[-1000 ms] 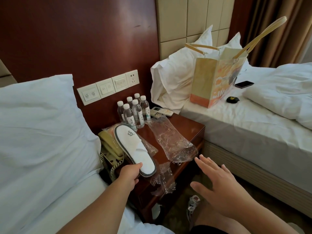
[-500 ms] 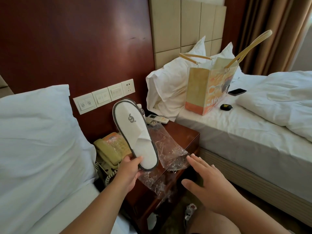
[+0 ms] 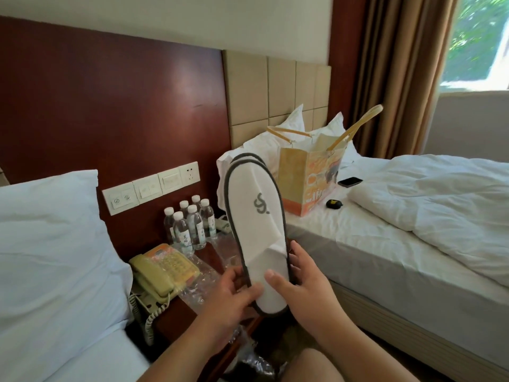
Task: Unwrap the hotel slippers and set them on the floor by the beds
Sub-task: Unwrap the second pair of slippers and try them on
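Grey swirl logo on slipper point(image 3: 256, 221) (S-like); bottle labels point(image 3: 184, 239) & bag print point(image 3: 319, 183) unreadable.

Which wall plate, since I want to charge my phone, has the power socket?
The rightmost wall plate, above the water bottles: it alone shows socket holes, while the three plates to its left carry switches.

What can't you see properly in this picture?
All in the head view:
- Slippers: the back one is hidden behind the front one, and only its rim peeks out at the top.
- Paper bag: its own walls hide whatever is inside.
- Water bottles: the label writing is too small to read.
- Window: the green outside is blurred, and the picture's edge cuts it off.
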